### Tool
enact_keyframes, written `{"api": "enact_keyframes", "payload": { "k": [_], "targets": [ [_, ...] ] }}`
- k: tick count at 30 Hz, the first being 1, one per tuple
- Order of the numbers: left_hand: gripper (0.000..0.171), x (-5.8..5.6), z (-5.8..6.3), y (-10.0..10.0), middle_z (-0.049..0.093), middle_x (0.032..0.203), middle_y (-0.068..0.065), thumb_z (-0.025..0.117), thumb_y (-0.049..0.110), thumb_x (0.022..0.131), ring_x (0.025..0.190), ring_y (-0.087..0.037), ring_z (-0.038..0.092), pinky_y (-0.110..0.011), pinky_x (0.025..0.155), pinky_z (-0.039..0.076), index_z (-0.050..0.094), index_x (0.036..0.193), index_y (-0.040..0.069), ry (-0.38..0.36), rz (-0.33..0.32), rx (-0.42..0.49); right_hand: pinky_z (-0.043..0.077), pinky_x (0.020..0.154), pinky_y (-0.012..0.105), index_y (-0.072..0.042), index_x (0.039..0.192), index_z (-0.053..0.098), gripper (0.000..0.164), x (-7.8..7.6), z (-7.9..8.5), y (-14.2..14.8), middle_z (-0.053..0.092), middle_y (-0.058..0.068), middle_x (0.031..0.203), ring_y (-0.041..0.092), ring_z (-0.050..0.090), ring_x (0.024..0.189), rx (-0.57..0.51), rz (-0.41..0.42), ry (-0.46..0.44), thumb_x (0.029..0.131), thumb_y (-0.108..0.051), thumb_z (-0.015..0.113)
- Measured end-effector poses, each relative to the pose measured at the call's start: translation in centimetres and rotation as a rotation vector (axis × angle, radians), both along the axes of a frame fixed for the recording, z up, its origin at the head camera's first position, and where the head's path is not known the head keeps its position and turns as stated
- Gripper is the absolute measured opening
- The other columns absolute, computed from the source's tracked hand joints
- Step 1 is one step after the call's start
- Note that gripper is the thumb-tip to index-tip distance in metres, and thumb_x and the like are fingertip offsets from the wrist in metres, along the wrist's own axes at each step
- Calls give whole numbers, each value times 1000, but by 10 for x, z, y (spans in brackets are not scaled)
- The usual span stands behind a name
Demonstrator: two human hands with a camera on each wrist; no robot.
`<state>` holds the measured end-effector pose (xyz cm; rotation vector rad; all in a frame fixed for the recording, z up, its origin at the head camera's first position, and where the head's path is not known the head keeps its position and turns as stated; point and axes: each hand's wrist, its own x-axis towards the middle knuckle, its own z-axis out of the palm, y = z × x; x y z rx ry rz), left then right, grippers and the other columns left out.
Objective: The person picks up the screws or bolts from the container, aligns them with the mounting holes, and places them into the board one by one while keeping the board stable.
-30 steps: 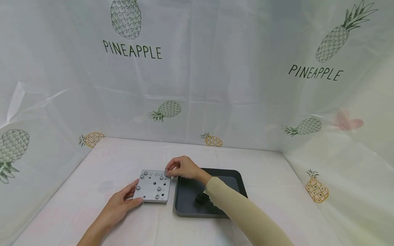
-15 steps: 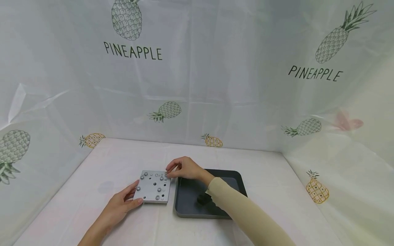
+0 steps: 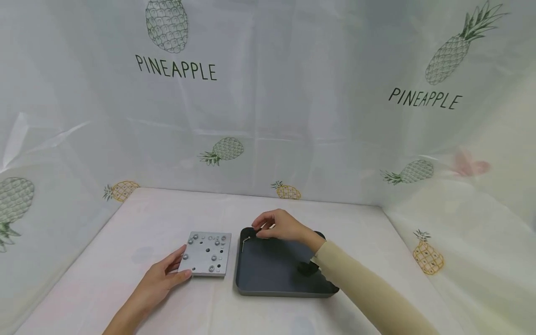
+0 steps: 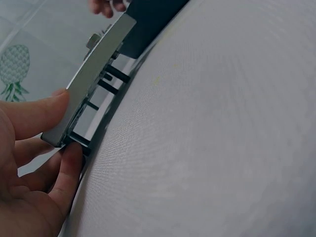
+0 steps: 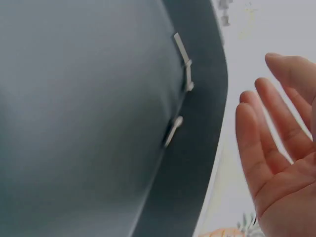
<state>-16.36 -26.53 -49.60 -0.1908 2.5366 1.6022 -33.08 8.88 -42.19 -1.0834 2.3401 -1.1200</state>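
My left hand (image 3: 161,274) grips the left edge of a square silver metal plate (image 3: 200,260), thumb on top and fingers beneath. Socket-head screws (image 3: 214,257) stand in several of its holes, one at the far right corner. In the left wrist view, their shanks (image 4: 108,87) stick out below the tilted plate. My right hand (image 3: 281,226) is over the far edge of a dark tray (image 3: 272,294). In the right wrist view its fingers (image 5: 252,143) are spread loosely, with nothing between them. Loose screws (image 5: 174,131) lie along the tray's inner wall.
The tray stands just right of the plate on a white-covered table (image 3: 176,209). A pineapple-printed sheet (image 3: 293,93) hangs behind and at both sides. A dark shape (image 3: 307,268) shows beside the right sleeve, over the tray.
My right hand has let go of the screw at the plate's far right corner and moved right, over the tray. The screw now sits in the plate. The left hand keeps its grip.
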Motion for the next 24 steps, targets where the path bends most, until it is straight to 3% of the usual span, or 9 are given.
{"api": "enact_keyframes", "payload": {
  "k": [8, 17, 24],
  "targets": [
    [91, 0, -1, 0, 49, 159, -24, 81, 40, 94, 141, -38, 55, -56, 119, 43, 34, 168, 16, -8, 7, -14, 61, 86, 24, -2, 134, 71, 41, 7, -14, 26, 73, 15, 130, 27, 75, 108, 109, -27, 33, 96, -13, 81],
    [88, 0, 0, 1, 50, 158, -23, 80, 37, 95, 140, -36, 57, -50, 117, 46, 34, 167, 15, 17, -3, -11, 60, 100, 42, -1, 136, 69, 47, 12, -24, 29, 72, 14, 135, 30, 72, 117, 163, -34, 46, 94, -16, 83],
    [88, -1, 0, 0, 51, 158, -23, 80, 35, 96, 140, -36, 57, -52, 117, 46, 34, 168, 15, 19, -3, -17, 61, 95, 35, -1, 136, 69, 46, 14, -29, 26, 73, 13, 132, 27, 73, 111, 160, -33, 43, 94, -16, 83]
  ]
}}
